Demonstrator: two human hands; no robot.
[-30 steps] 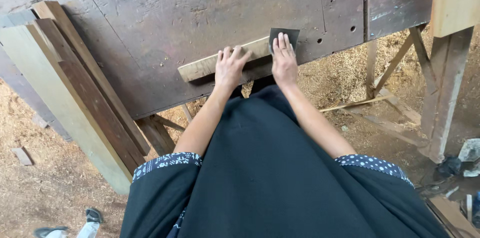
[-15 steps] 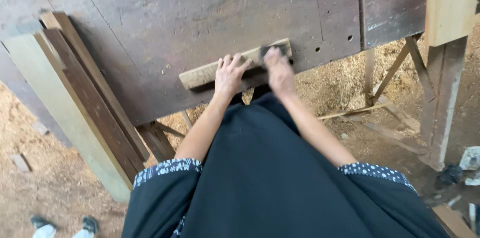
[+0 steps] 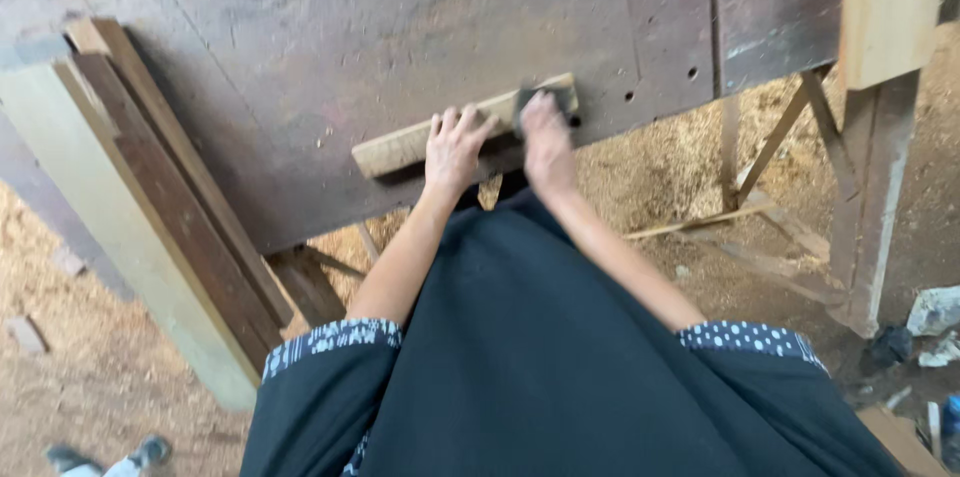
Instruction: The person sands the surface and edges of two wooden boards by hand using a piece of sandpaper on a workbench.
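The short pale wooden strip (image 3: 460, 127) lies flat near the edge of the dark, drilled workbench top (image 3: 300, 57). Left hand (image 3: 455, 147) presses it with fingers spread; right hand (image 3: 545, 142) bears on a dark sanding block (image 3: 548, 95) at its far end, grip blurred. It looks stiff, light and liable to slide, best pinned mid-length. Planks (image 3: 150, 197) lean leftward.

left hand (image 3: 455, 149) flat on wood block (image 3: 420, 140) | right hand (image 3: 547, 142) pressing dark sanding pad (image 3: 552, 97) | workbench (image 3: 300, 67)
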